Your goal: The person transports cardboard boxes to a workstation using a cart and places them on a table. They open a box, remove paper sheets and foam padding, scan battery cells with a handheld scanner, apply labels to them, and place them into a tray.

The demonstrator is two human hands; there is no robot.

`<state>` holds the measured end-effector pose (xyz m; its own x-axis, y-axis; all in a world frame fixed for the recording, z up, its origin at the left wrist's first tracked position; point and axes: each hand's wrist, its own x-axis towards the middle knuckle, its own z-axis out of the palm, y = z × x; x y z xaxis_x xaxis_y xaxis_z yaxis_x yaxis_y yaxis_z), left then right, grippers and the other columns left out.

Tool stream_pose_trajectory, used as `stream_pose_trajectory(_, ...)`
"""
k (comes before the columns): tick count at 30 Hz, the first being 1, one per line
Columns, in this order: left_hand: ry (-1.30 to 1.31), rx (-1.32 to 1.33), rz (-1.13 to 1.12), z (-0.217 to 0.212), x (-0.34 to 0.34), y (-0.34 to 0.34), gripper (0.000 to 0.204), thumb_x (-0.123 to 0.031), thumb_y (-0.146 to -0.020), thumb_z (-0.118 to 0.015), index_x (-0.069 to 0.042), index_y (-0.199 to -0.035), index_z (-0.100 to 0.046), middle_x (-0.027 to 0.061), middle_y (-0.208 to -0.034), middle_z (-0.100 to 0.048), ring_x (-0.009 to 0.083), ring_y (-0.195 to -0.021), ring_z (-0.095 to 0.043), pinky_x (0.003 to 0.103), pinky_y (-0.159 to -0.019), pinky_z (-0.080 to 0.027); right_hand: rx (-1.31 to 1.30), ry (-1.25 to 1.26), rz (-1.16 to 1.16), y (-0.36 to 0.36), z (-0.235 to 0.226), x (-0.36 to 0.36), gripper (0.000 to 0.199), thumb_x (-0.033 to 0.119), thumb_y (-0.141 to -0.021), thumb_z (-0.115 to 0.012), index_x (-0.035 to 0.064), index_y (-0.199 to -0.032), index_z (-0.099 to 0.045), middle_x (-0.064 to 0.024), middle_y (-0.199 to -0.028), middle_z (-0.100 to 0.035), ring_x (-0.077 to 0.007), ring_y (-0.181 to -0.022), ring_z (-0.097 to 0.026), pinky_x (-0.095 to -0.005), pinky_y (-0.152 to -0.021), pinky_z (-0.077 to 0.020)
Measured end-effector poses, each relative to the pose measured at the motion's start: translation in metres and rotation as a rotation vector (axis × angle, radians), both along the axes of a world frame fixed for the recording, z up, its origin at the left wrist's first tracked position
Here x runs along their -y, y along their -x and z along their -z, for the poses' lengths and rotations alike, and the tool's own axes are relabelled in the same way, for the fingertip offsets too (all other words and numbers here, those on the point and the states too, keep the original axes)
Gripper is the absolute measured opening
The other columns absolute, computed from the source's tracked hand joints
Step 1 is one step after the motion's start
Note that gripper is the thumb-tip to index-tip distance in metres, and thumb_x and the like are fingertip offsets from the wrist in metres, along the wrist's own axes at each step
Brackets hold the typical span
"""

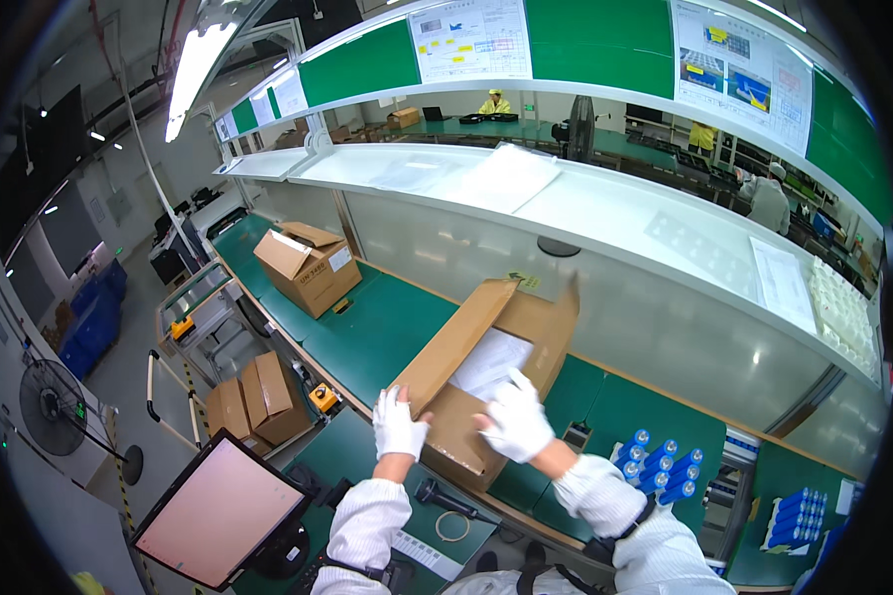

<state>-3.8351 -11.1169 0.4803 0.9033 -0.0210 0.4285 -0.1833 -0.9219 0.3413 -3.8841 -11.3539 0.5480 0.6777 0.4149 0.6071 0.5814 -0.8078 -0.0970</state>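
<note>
In front of me an open cardboard box [451, 428] stands on the green bench, its flaps raised. A printed white sheet [493, 361] lies inside the opening. My left hand [399, 426], in a white glove, is closed on the near end of the long left flap [456, 342], thumb apart from the fingers. Over the box's near right side is my right hand [518, 418], also gloved, with thumb and fingers apart and nothing visible in it. Its fingertips are close to the sheet; whether they touch it I cannot tell.
Another cardboard box [313, 273] sits farther left on the bench. Blue cylindrical cells [657, 466] stand at right, with more cells [796, 518] beyond a roller gap. A monitor [220, 511], a handheld scanner [451, 499] and a tape-like ring [453, 527] are nearby. A shelf [605, 223] runs behind.
</note>
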Motion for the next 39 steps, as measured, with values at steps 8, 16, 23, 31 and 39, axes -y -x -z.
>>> stream_pose_trajectory(8,0.165,0.485,-0.239,-0.045,-0.016,-0.088,0.036,-0.015,-0.083,-0.068,-0.022,-0.117,-0.061,0.0084,-0.126,-0.056,0.0329,-0.116,-0.052,0.043,-0.094,-0.044,-0.469,-0.337,0.489,0.082,0.119,0.077,0.058,0.038,-0.079,-0.067,-0.0023,-0.120,-0.057,-0.0299,-0.124,-0.050,-0.0434,-0.104,-0.055,-0.0456,-0.091,-0.0470)
stream_pose_trajectory(16,-0.220,-0.481,-0.126,0.020,-0.013,-0.142,0.080,-0.060,-0.083,-0.055,0.001,-0.135,-0.047,0.0205,-0.140,-0.045,0.0340,-0.130,-0.043,0.039,-0.110,-0.032,-0.506,-0.713,0.769,0.024,0.179,0.022,0.073,0.041,-0.086,-0.059,-0.0070,-0.137,-0.040,-0.0346,-0.147,-0.023,-0.0485,-0.127,-0.030,-0.0488,-0.110,-0.0232)
stream_pose_trajectory(23,0.270,-0.942,0.079,0.067,-0.031,-0.180,0.078,-0.061,-0.090,-0.045,0.010,-0.121,-0.056,0.0232,-0.126,-0.058,0.0324,-0.120,-0.052,0.033,-0.100,-0.038,-0.473,-1.293,0.761,-0.015,0.188,-0.004,0.050,0.030,-0.099,-0.045,-0.0009,-0.139,-0.042,-0.0268,-0.127,-0.055,-0.0363,-0.113,-0.058,-0.0379,-0.093,-0.0449)
stream_pose_trajectory(31,0.180,-0.286,-0.088,0.049,-0.046,-0.138,0.046,-0.042,-0.091,-0.050,-0.002,-0.108,-0.065,0.0201,-0.118,-0.062,0.0399,-0.117,-0.053,0.044,-0.101,-0.041,-0.269,-0.715,0.415,0.048,0.158,0.030,0.041,0.010,-0.090,-0.051,-0.0002,-0.130,-0.049,-0.0247,-0.141,-0.043,-0.0420,-0.131,-0.039,-0.0449,-0.107,-0.0333)
stream_pose_trajectory(39,0.496,0.218,-0.086,0.062,-0.081,0.075,0.020,-0.006,-0.081,-0.064,-0.008,-0.101,-0.064,0.0149,-0.101,-0.067,0.0329,-0.096,-0.064,0.039,-0.088,-0.050,-0.552,-0.242,-0.492,0.121,0.177,-0.044,0.038,0.008,-0.071,-0.068,0.0064,-0.108,-0.058,-0.0172,-0.109,-0.058,-0.0366,-0.098,-0.058,-0.0473,-0.084,-0.0492)
